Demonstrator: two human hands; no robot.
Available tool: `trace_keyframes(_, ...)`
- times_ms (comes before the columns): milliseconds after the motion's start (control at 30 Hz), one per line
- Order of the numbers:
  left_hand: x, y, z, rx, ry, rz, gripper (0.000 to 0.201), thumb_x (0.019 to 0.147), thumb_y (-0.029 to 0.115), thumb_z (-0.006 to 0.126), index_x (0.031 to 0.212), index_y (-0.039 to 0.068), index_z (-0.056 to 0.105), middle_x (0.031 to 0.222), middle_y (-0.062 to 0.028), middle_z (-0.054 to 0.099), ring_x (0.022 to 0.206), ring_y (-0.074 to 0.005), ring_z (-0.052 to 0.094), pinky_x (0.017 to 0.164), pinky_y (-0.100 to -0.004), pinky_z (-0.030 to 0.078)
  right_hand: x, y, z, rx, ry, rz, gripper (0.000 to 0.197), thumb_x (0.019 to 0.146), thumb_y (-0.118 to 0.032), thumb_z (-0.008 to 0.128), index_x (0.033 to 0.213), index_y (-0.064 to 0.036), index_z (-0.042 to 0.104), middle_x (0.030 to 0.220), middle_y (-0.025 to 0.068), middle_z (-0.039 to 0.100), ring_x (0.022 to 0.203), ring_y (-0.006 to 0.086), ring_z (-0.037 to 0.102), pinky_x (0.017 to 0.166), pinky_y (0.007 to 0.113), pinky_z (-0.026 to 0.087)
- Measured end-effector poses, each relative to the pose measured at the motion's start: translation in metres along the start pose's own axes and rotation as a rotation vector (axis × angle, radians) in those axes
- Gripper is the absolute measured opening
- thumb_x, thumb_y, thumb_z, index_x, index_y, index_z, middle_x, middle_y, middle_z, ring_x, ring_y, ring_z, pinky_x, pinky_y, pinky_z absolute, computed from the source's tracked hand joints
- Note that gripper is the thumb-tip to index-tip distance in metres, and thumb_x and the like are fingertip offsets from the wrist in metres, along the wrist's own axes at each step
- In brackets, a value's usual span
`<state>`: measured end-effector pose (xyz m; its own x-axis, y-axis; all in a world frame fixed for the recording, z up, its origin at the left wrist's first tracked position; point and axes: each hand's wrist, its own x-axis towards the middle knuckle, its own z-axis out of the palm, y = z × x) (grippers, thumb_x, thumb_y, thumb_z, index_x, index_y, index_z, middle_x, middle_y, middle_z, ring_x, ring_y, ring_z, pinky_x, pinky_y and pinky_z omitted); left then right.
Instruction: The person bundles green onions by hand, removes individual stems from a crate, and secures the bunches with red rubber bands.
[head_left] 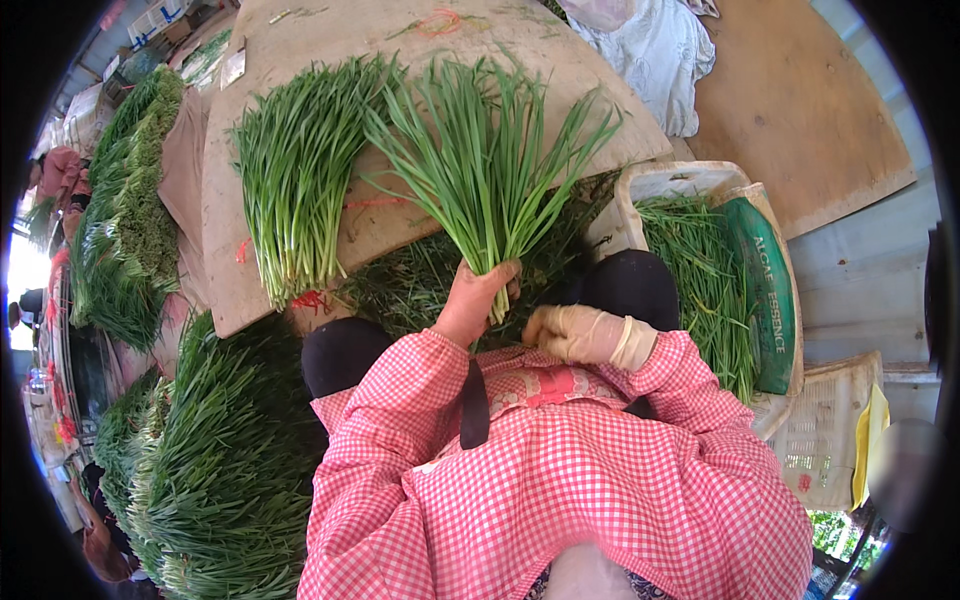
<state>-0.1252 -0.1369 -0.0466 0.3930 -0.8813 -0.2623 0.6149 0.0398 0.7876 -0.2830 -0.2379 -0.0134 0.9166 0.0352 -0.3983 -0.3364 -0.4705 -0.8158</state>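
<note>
Upright in my left hand point(476, 298) stands a fanned bunch of green chives point(490, 170); the fingers wrap round its pale stem ends, and the leaves spread over the board. My right hand point(585, 333), in a pale glove, is apart from the bunch, low and to its right, close to my lap. Its fingers are curled in, and whatever they may hold is hidden. Left of the held bunch, a thick pile of chives point(310, 165) lies on the wooden board point(290, 40), stem ends toward me. Red string point(375, 203) lies on the board between them.
A white crate point(628, 195) of loose chives stands at right, with a green bag point(765, 300) inside. Large chive heaps point(220, 450) fill the left side. Dark leaf scraps point(420, 285) lie under the board's near edge. Another person point(65, 175) sits at far left.
</note>
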Motion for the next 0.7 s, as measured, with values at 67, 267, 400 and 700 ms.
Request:
trace_keyframes(67,0.004,-0.006,-0.007,0.211,0.067,0.055,0.029,0.080,0.009,0.060,0.106,0.002,0.049,0.090,-0.0076,0.058,0.077,-0.0158,0.056,0.067,-0.0289,0.048,0.012,0.010,-0.005,0.090,0.269,0.107,0.058,0.076,-0.029,0.064,0.121,0.0014,0.044,0.088,0.0134,0.062,0.083,0.0237,0.060,0.077,0.032,0.046)
trace_keyframes(267,0.006,-0.023,-0.021,1.012,0.170,0.095,0.067,0.075,0.014,0.063,0.128,-0.006,0.027,0.105,-0.0215,0.057,0.097,-0.0328,0.058,0.077,-0.0371,0.048,0.075,0.005,0.000,0.939,0.199,-0.105,0.066,0.073,-0.029,0.074,0.124,-0.0026,0.043,0.109,0.0045,0.054,0.102,0.0162,0.049,0.087,0.031,0.041)
trace_keyframes(400,-0.005,-0.018,-0.012,1.403,0.123,0.026,0.082,0.073,0.014,0.064,0.133,-0.010,0.014,0.108,-0.0254,0.054,0.097,-0.0374,0.056,0.079,-0.0391,0.048,0.085,0.012,0.021,1.204,0.377,-0.053,0.054,0.073,-0.024,0.073,0.118,-0.0047,0.050,0.109,0.0037,0.055,0.106,0.0161,0.047,0.089,0.032,0.040)
trace_keyframes(700,-0.001,-0.002,-0.008,0.831,0.018,0.107,0.085,0.069,0.019,0.069,0.133,-0.008,0.019,0.112,-0.0208,0.054,0.097,-0.0313,0.058,0.084,-0.0345,0.046,0.082,0.033,0.013,1.101,0.533,-0.117,0.027,0.079,-0.013,0.067,0.104,-0.0047,0.060,0.095,0.0016,0.062,0.084,0.0116,0.057,0.073,0.024,0.047)
